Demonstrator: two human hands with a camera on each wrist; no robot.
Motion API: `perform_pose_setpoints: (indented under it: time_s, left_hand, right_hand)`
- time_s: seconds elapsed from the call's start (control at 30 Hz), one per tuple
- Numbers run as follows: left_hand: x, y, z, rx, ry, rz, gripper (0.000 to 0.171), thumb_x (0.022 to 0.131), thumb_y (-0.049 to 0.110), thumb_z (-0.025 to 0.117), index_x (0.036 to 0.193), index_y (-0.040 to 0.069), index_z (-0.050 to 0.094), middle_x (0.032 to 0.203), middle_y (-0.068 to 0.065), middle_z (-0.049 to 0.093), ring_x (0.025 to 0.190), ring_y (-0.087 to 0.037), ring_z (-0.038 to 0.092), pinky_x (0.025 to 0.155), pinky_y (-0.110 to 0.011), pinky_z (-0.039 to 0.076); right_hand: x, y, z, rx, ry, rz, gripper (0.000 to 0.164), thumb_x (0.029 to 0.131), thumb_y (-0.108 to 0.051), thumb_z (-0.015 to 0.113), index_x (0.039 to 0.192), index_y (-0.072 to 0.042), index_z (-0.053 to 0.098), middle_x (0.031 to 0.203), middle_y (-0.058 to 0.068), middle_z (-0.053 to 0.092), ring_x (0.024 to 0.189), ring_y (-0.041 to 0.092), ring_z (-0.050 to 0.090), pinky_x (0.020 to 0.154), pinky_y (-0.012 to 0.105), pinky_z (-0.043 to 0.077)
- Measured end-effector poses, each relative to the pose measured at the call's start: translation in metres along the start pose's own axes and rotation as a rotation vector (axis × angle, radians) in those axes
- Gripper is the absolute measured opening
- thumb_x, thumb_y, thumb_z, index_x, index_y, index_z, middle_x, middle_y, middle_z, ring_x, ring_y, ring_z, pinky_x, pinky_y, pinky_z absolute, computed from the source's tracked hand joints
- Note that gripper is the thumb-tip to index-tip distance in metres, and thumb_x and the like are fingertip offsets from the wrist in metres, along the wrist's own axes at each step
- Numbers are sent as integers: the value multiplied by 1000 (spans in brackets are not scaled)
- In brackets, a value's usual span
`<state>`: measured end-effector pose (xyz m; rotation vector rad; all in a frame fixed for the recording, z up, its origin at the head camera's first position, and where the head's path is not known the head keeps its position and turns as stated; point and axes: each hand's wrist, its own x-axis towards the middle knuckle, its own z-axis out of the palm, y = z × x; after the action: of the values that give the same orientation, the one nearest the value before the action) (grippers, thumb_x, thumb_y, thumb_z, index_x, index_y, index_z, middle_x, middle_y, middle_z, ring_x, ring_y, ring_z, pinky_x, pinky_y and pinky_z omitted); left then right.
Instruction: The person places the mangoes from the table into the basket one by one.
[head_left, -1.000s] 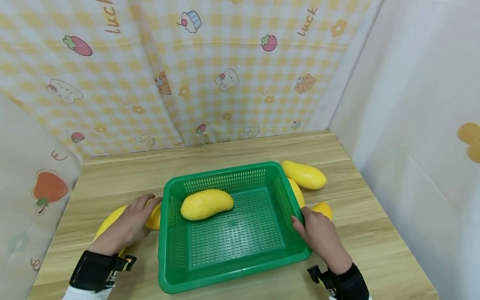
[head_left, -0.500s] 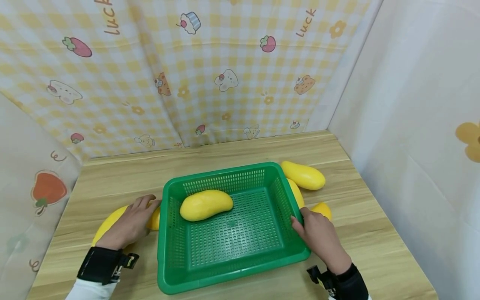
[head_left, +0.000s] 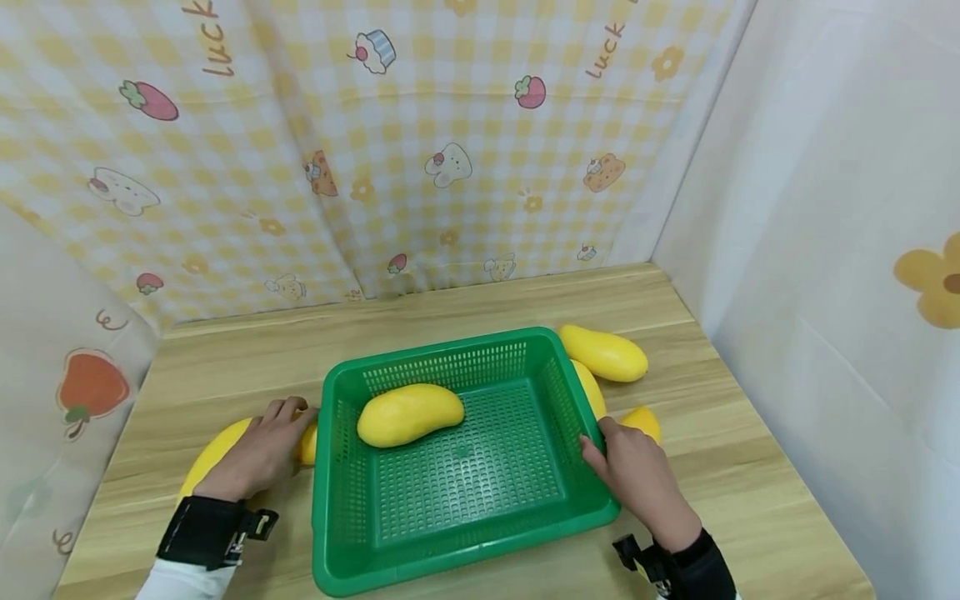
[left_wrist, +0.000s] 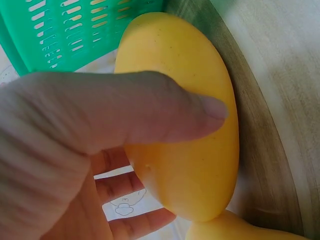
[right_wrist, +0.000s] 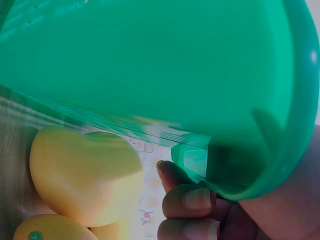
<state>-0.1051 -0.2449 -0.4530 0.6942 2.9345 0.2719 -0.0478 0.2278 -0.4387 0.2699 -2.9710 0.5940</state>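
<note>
Now, far left on the wooden desk, an outer yellow fruit lies partly hidden beneath the wrist and forearm. Next along comes the left hand, and it has a grip: the thumb lies across one face of the held fruit, fingers round the other side, so thumb and fingers close on it from two sides. From above only a sliver of that fruit shows, squeezed in between the hand and the left wall of the green basket. And this is the relation to watch, as I judge it: the held fruit's long axis points towards the basket, one end up by the slotted wall, the other against a neighbouring fruit, with the thumb crossing that axis. The basket is just to the right of it, and the left hand is plainly the nearer one. Whether fruit and wall actually touch, I cannot tell.

Over the rim, one yellow fruit lies inside, towards the back left, its long axis roughly left to right. On to the right wall, where the right hand grips the rim, thumb inside, fingers curled outside. Beyond it sit three more: the half-hidden fruit right beside the wall, the rear fruit angled behind it, and the front fruit peeking out past the knuckles
</note>
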Motion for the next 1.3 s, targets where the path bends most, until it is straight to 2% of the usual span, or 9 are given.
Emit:
perform_pose_setpoints:
  time_s: [0.2,0.5,0.7,0.9,1.1,1.3]
  left_hand:
    - [1,-1,0,-2,0,8,60,68,4,83,121,-2,56,114,-16,53,108,-39,46,84,-58,42]
    - [-1,0,2,5,-8,-26,65,65,16,88,119,-3,57,109,-14,55,102,-37,50,79,-55,45]
    - [-1,0,0,13,0,0,68,62,19,89,118,-4,58,109,-15,55,100,-35,52,75,-52,48]
    - [0,-1,-11,4,36,-11,68,62,22,88,116,-6,57,108,-18,55,94,-35,52,73,-51,48]
    - [-3,1,-31,73,54,-48,66,63,16,86,116,-8,55,108,-23,54,94,-39,50,69,-55,46]
    - [-6,3,-45,94,60,-90,69,64,21,85,117,-9,53,105,-24,53,92,-39,49,69,-56,45]
  right_hand:
    - [0,0,0,5,-2,1,29,90,-20,65,70,-11,46,53,-4,32,43,9,32,40,23,29]
    - [-1,1,2,3,-12,-1,29,91,-21,65,71,-11,47,53,-4,32,43,9,32,40,23,29]
    - [-1,3,3,0,-10,-5,29,89,-19,66,70,-10,46,53,-4,31,42,9,32,39,22,29]
    - [0,3,2,-2,-10,-7,28,89,-20,65,71,-10,46,53,-4,32,43,9,33,40,23,30]
    - [2,3,2,-8,1,-12,29,89,-19,65,70,-10,46,53,-3,31,42,9,32,39,23,29]
    - [2,3,2,-10,-1,-10,27,90,-19,65,72,-8,48,53,-3,32,43,10,33,40,23,30]
